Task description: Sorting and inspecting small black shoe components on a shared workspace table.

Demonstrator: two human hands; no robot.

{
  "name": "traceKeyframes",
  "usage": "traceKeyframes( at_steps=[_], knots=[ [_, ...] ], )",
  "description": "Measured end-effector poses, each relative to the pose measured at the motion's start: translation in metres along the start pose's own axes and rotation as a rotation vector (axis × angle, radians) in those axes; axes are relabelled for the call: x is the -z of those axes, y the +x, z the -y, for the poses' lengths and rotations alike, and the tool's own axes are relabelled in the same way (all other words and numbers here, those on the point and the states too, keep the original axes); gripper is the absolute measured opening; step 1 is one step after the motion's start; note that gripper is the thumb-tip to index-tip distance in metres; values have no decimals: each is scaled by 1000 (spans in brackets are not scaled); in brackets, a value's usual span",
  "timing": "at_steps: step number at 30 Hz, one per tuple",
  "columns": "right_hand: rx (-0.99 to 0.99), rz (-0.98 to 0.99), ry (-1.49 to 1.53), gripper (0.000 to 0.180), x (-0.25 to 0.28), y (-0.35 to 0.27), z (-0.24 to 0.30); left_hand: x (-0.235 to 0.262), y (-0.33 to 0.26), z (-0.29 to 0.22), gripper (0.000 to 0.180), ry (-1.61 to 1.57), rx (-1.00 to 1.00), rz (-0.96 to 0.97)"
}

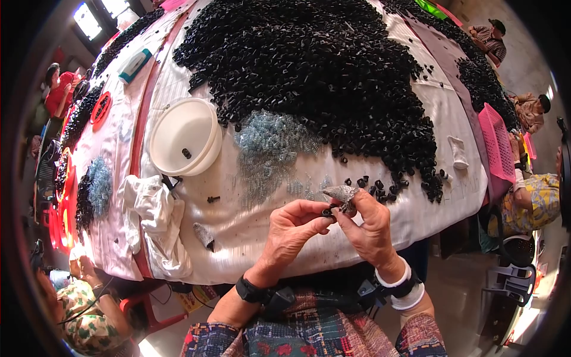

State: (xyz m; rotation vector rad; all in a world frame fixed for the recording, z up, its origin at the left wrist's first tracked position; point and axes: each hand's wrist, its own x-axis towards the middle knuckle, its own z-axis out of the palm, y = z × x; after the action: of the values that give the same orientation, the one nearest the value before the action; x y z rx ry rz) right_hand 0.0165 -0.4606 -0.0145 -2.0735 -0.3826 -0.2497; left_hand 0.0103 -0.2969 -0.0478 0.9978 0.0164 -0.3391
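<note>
Garment (297,333), hands (292,229), bowl (178,128) with black piece (186,153)

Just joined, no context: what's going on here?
A person's left hand pinches a small black part; the right hand, apparently wearing a grey finger cover, meets it. Beyond lie a large black heap and translucent bluish pieces. The white plastic bowl holds a dark piece.

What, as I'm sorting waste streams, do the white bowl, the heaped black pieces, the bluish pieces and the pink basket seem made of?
White bowl: probably plastic; smooth, faintly translucent wall.
Black pieces: likely plastic or rubber; dark, with small glints.
Bluish pieces: clear plastic or shiny metal, too small to tell; pale glints.
Pink basket: apparently plastic; bright, evenly coloured, perforated wall.
</note>
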Motion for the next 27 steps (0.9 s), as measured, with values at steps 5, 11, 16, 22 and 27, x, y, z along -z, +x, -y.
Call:
traceKeyframes(
  at_steps=[5, 11, 16, 22, 27],
  knots=[
    [-56, -31, 165, 29, 0, -2, -2, 0, -2, -1, 23, 16, 27, -1],
    [19, -101, 242, 32, 1, -2, 2, -5, -5, -10, 23, 31, 83, -26],
    [149, -97, 128, 32, -1, 0, 1, -5, -3, -8, 24, 7, 57, -29],
    [146, -91, 122, 31, -2, 1, 0, -4, -3, -11, 24, 50, 68, -18],
    [141, -88, 116, 32, -2, 1, -1, -3, -2, -10, 26, 97, 66, -4]
  ],
)
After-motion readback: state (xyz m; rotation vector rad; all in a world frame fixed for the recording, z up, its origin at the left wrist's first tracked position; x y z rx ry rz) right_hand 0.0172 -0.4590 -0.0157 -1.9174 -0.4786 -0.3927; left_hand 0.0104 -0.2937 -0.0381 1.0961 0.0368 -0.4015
